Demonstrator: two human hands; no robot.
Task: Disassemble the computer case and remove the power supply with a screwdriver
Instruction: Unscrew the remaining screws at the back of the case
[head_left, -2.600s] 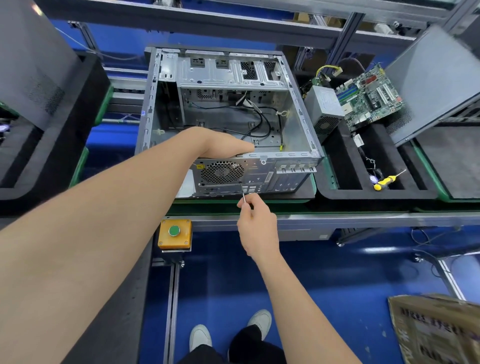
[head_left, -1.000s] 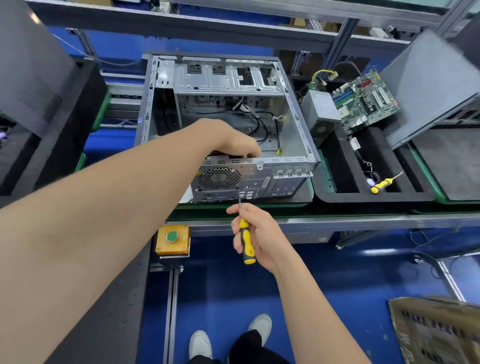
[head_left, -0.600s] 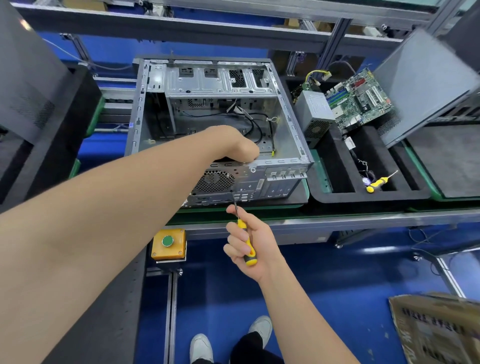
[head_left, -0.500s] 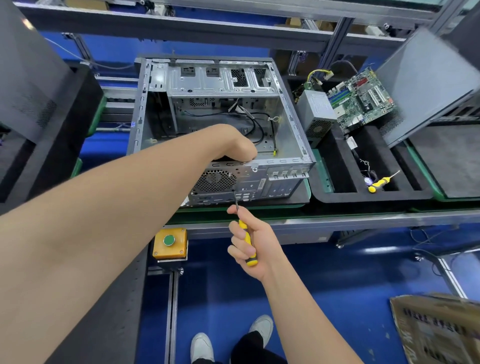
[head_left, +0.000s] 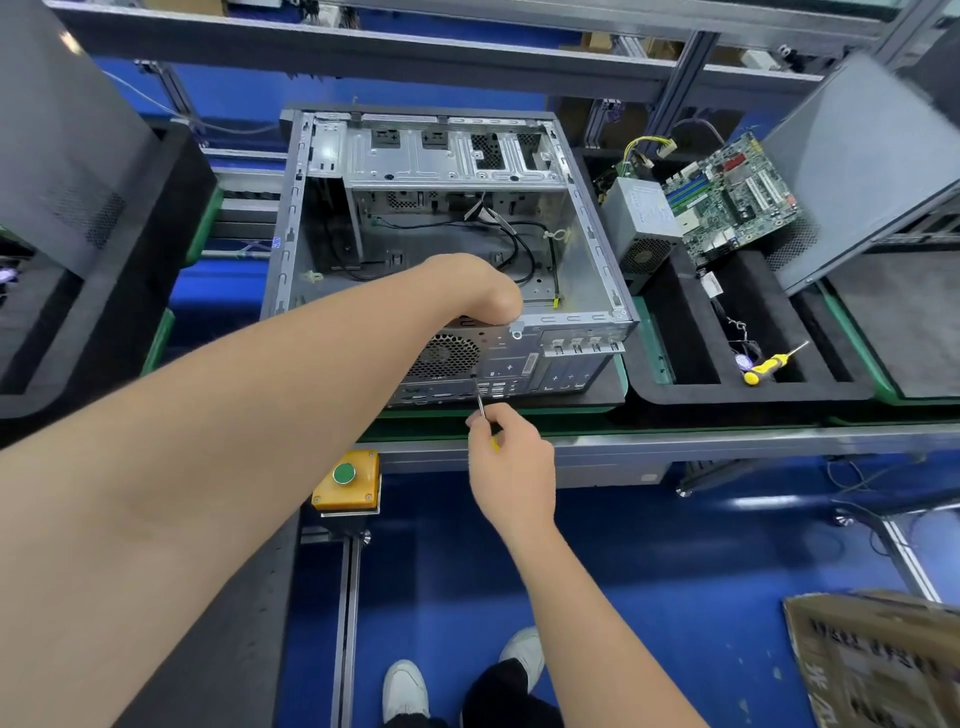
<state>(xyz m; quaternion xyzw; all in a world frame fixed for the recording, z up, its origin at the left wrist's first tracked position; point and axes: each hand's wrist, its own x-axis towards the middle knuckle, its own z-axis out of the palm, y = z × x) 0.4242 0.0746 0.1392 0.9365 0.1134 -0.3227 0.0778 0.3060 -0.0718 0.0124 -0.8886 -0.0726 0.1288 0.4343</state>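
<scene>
An open grey computer case (head_left: 587, 244) lies on its side on a black tray, its rear panel (head_left: 509, 364) with a round fan grille facing me. My left hand (head_left: 483, 291) reaches over the rear edge down into the case; its fingers are hidden inside. My right hand (head_left: 511, 457) grips a yellow-handled screwdriver (head_left: 480, 400), whose thin shaft points up at the rear panel just right of the fan grille. A removed power supply (head_left: 641, 223) leans in the tray to the right.
A green motherboard (head_left: 727, 195) leans beside the power supply. A second yellow screwdriver (head_left: 769, 364) lies in the black foam tray (head_left: 675, 395). Grey side panels stand at far left and right. An orange button box (head_left: 347, 480) hangs below the bench edge.
My right hand turned over on the screwdriver, so the handle is now mostly hidden in my palm, and brought the tip up to the rear panel. My left hand stayed in the case.
</scene>
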